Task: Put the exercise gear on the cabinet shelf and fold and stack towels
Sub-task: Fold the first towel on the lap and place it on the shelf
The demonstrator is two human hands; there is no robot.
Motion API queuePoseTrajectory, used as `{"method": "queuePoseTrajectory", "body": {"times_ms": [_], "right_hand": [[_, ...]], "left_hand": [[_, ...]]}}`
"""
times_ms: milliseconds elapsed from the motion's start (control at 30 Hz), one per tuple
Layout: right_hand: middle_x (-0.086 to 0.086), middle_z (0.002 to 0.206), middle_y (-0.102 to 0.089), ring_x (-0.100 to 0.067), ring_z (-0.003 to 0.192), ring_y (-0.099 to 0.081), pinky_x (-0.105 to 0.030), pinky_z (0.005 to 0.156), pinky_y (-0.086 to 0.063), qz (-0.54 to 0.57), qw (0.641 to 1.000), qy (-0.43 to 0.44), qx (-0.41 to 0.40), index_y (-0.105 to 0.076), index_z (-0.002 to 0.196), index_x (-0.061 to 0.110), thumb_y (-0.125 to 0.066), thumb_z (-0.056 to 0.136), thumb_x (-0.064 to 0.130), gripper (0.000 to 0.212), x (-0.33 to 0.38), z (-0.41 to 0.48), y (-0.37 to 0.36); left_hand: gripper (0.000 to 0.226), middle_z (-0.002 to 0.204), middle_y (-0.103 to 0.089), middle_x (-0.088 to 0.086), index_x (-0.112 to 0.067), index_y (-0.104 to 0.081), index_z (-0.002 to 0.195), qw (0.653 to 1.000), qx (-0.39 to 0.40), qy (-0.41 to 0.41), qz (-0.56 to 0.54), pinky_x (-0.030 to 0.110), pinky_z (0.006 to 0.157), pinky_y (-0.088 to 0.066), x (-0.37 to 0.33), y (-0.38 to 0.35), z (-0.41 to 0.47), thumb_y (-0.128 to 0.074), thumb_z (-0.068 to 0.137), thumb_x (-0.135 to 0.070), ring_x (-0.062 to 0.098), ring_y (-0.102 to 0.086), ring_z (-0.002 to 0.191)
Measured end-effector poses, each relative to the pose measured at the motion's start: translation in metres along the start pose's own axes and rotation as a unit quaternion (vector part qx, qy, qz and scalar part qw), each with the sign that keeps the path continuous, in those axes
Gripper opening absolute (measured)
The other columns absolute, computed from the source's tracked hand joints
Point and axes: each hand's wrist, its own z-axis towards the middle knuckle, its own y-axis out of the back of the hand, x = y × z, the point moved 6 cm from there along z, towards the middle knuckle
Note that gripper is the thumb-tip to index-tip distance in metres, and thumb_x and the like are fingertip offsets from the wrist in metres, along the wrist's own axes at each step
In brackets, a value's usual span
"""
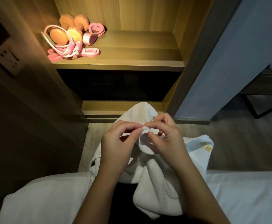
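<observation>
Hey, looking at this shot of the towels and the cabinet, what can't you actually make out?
Head view, yellow lettering on a towel corner: too small and creased to read.
Head view, dark compartment under the lit shelf: too dark to see inside.
Head view, towel heap: overlapping folds hide how many towels there are.
Head view, dumbbells: partly covered by the jump rope.

**Room layout.** At your 12 o'clock stands an open wooden cabinet (148,16), its upper shelf (132,52) lit warm yellow and the compartment (116,84) beneath it dark. At 10 o'clock, a wall socket (7,59) sits in shadow. At 2 o'clock you see a pale grey-blue wall (221,62). At 3 o'clock lie a wood-plank floor (245,143) and a dark, black-framed table (264,84).
</observation>
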Motion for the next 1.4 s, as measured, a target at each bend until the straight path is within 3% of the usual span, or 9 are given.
{"method": "queuePoseTrajectory", "body": {"times_ms": [200, 367, 500, 700, 800, 867, 1033, 1200, 1400], "right_hand": [[0.019, 0.118, -0.057, -0.005, 0.119, -0.048, -0.042, 0.104, -0.038, -0.064, 0.998, 0.011, 0.003, -0.065, 0.083, 0.03, -0.07, 0.086, 0.019, 0.013, -0.002, 0.0, 0.004], [0.028, 0.087, -0.056, 0.006, 0.099, -0.051, -0.045, 0.12, -0.008, -0.124, 0.991, 0.026, 0.04, -0.057, 0.084, 0.04, -0.065, 0.089, 0.025, 0.017, -0.003, 0.002, 0.001], [0.031, 0.077, -0.051, -0.001, 0.093, -0.051, -0.044, 0.119, -0.001, -0.194, 0.976, 0.076, 0.058, -0.067, 0.083, 0.031, -0.067, 0.088, 0.029, 0.005, 0.011, 0.024, 0.009], [0.013, 0.075, -0.061, 0.0, 0.077, -0.054, -0.039, 0.118, -0.001, -0.175, 0.976, 0.12, 0.047, -0.069, 0.084, 0.018, -0.063, 0.091, 0.021, 0.01, 0.066, 0.09, 0.03], [0.001, 0.077, -0.066, -0.012, 0.076, -0.058, -0.042, 0.112, -0.026, -0.162, 0.976, 0.146, 0.013, -0.07, 0.087, 0.012, -0.062, 0.092, 0.019, 0.011, 0.105, 0.126, 0.05], [-0.004, 0.08, -0.066, -0.018, 0.077, -0.059, -0.042, 0.086, -0.048, -0.159, 0.973, 0.167, -0.016, -0.069, 0.089, 0.01, -0.061, 0.092, 0.019, 0.012, 0.133, 0.147, 0.064], [-0.002, 0.087, -0.064, -0.015, 0.081, -0.059, -0.035, 0.073, -0.053, -0.15, 0.962, 0.207, -0.09, -0.066, 0.095, 0.011, -0.058, 0.096, 0.023, 0.014, 0.197, 0.19, 0.102], [0.004, 0.087, -0.058, -0.006, 0.077, -0.054, -0.014, 0.06, -0.04, -0.13, 0.953, 0.234, -0.145, -0.059, 0.096, 0.018, -0.052, 0.099, 0.023, 0.009, 0.255, 0.21, 0.132], [-0.003, 0.083, -0.059, -0.014, 0.079, -0.054, -0.03, 0.07, -0.045, -0.041, 0.949, 0.249, -0.186, -0.064, 0.093, 0.007, -0.051, 0.099, 0.024, 0.022, 0.33, 0.223, 0.169]], "left_hand": [[0.016, 0.093, -0.068, -0.017, -0.028, -0.068, 0.098, 0.998, 0.034, 0.01, 0.047, 0.018, 0.078, -0.054, 0.012, -0.009, -0.011, -0.071, 0.085, -0.019, -0.001, -0.062, 0.093], [0.015, 0.085, -0.068, -0.018, -0.023, -0.073, 0.093, 0.992, -0.024, -0.032, 0.118, 0.015, 0.072, -0.053, 0.01, -0.004, -0.009, -0.072, 0.084, -0.01, -0.002, -0.062, 0.085], [0.023, 0.08, -0.063, -0.022, -0.034, -0.061, 0.084, 0.993, -0.014, -0.033, 0.113, 0.009, 0.069, -0.05, -0.001, -0.004, 0.005, -0.072, 0.084, -0.014, -0.005, -0.062, 0.083], [0.02, 0.067, -0.053, -0.009, -0.028, -0.049, 0.076, 0.984, -0.027, -0.067, 0.164, 0.031, 0.055, -0.043, -0.046, 0.002, 0.058, -0.067, 0.083, -0.025, 0.01, -0.054, 0.065], [0.017, 0.064, -0.053, -0.009, -0.03, -0.052, 0.07, 0.981, -0.041, -0.061, 0.182, 0.029, 0.056, -0.039, -0.073, 0.01, 0.089, -0.065, 0.08, -0.029, 0.017, -0.055, 0.067], [0.018, 0.062, -0.053, -0.007, -0.027, -0.053, 0.065, 0.98, -0.052, -0.073, 0.18, 0.029, 0.056, -0.036, -0.098, 0.016, 0.11, -0.064, 0.078, -0.031, 0.021, -0.055, 0.069], [0.023, 0.058, -0.054, -0.007, -0.025, -0.054, 0.055, 0.971, -0.046, -0.111, 0.205, 0.026, 0.051, -0.032, -0.168, 0.031, 0.156, -0.064, 0.076, -0.028, 0.016, -0.051, 0.059], [0.016, 0.064, -0.062, -0.002, -0.018, -0.069, 0.065, 0.971, 0.008, -0.104, 0.214, 0.022, 0.054, -0.042, -0.23, 0.052, 0.195, -0.067, 0.078, -0.026, 0.015, -0.056, 0.064], [0.018, 0.09, -0.067, 0.012, -0.01, -0.073, 0.086, 0.948, 0.088, -0.142, 0.269, 0.037, 0.077, -0.058, -0.29, 0.077, 0.214, -0.068, 0.082, -0.027, 0.02, -0.065, 0.083]]}}
